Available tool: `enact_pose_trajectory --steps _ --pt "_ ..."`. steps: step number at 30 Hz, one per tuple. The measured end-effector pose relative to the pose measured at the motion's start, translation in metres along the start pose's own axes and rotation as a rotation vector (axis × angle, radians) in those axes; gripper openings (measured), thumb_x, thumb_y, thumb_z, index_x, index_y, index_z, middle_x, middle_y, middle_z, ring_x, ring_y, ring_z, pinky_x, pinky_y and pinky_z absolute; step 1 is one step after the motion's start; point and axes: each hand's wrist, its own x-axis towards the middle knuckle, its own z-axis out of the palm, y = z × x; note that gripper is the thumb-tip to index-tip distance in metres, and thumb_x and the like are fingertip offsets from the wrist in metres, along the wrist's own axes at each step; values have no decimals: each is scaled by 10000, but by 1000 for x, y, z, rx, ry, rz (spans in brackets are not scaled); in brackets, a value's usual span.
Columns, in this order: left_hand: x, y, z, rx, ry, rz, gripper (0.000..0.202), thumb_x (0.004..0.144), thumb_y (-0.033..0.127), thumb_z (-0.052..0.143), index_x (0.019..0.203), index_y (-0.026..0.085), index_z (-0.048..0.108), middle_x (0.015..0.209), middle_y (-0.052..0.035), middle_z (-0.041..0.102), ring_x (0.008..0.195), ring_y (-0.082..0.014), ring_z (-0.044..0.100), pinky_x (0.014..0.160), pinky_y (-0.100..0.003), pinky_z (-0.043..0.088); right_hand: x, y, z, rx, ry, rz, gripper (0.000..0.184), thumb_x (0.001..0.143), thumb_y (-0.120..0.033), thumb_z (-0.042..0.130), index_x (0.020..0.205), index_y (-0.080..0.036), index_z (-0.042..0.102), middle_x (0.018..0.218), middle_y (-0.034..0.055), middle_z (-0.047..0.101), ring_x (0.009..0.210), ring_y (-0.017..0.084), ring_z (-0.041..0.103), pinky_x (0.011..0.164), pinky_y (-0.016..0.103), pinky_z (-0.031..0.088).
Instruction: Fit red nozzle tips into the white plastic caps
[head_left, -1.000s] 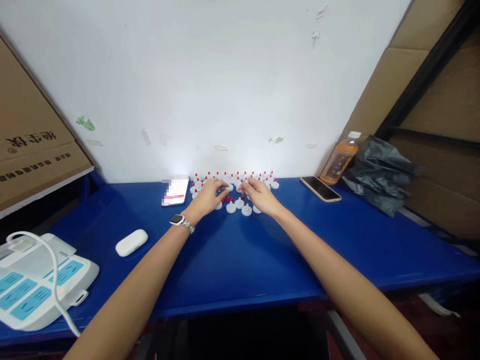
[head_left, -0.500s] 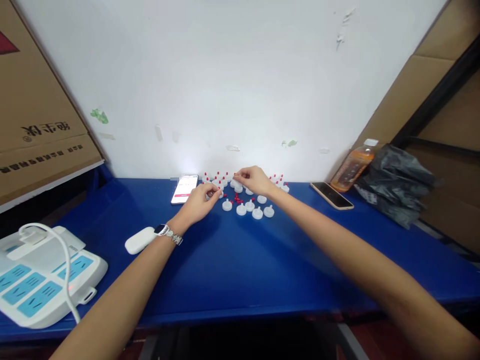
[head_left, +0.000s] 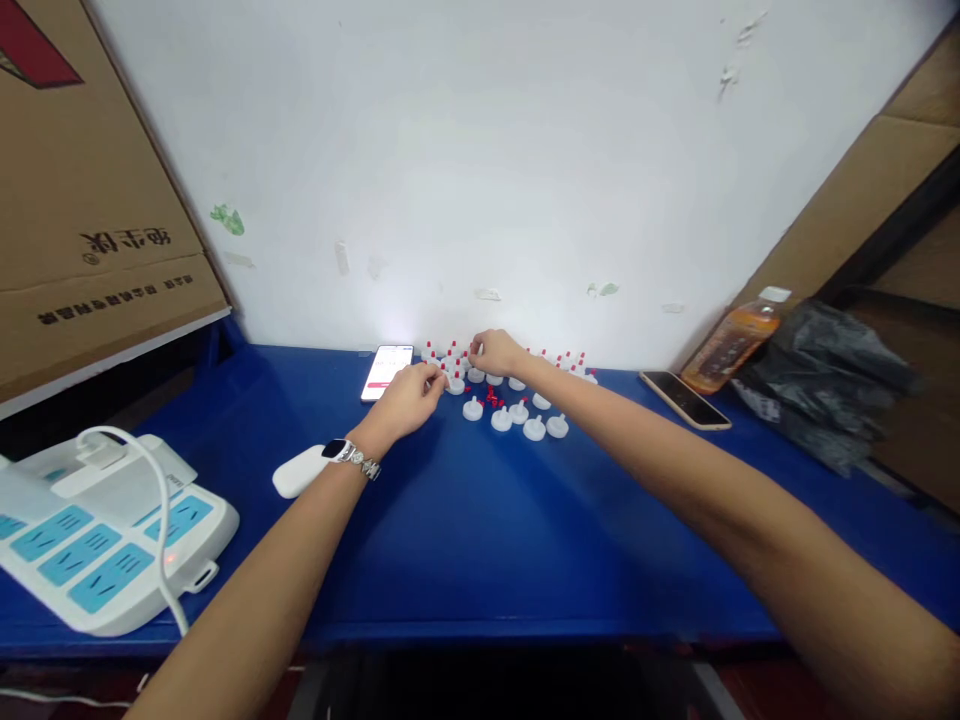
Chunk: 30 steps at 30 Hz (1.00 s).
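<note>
White round spout caps stand on the blue table before me, many topped with a small red tip. My left hand (head_left: 409, 400) has thumb and fingers pinched together at the left of the group, beside a red-tipped spout cap (head_left: 455, 383); whatever it holds is too small to tell. At the back of the group, my right hand (head_left: 496, 353) is also pinched, and its fingertips hide what is between them. Loose red tips (head_left: 493, 398) lie in the middle. Nearer me are bare white spout caps (head_left: 534, 428) with no red on them.
A lit phone (head_left: 388, 372) and a white case (head_left: 298, 472) lie to the left, near a power strip (head_left: 112, 560). Rightward are a dark phone (head_left: 686, 400), a drink bottle (head_left: 731, 345) and a black plastic bag (head_left: 817, 370). A white wall (head_left: 480, 170) rises behind.
The view has shifted slightly, so everything sits a little further right. Relative to the caps, my right hand is slightly further left and back; my left hand stays close to the group's left side.
</note>
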Motion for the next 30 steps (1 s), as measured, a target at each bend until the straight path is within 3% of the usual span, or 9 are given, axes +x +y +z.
enact_pose_trajectory --steps 4,10,14,18,23,30 --pt "-1 -2 2 -14 -4 -3 280 934 332 466 834 184 682 812 -59 700 710 -201 605 648 -313 425 7 -1 4 -20 53 84 280 809 -339 653 984 -135 731 976 145 734 894 237 657 787 305 462" --pt "-4 -1 3 -47 2 36 274 932 352 478 807 189 659 796 -54 700 732 -205 614 669 -318 437 9 -7 9 5 75 113 200 842 -310 607 907 -172 736 948 101 735 908 226 649 820 316 447" --pt "-4 2 1 -48 7 49 298 945 382 465 824 194 662 813 -54 698 738 -207 608 666 -321 429 0 -6 2 101 216 97 183 850 -295 559 911 -183 689 947 81 709 891 206 628 816 309 440" --pt "-6 17 1 -71 38 84 313 959 388 450 796 195 635 820 -45 683 748 -197 595 687 -321 427 -28 -3 -11 341 384 30 143 881 -289 490 913 -185 584 961 67 678 857 179 610 776 294 445" --pt "-5 39 4 -119 91 130 338 975 413 423 819 194 628 830 -43 671 758 -189 581 707 -316 428 -81 -2 -21 819 293 -40 186 914 -419 476 921 -234 454 667 -44 575 624 147 608 608 249 425" --pt "24 68 8 -84 72 217 323 986 395 418 824 195 613 828 -44 651 800 -192 578 714 -316 426 -123 8 -30 1223 335 36 315 836 -509 599 924 -226 492 714 -55 523 540 92 535 540 229 412"
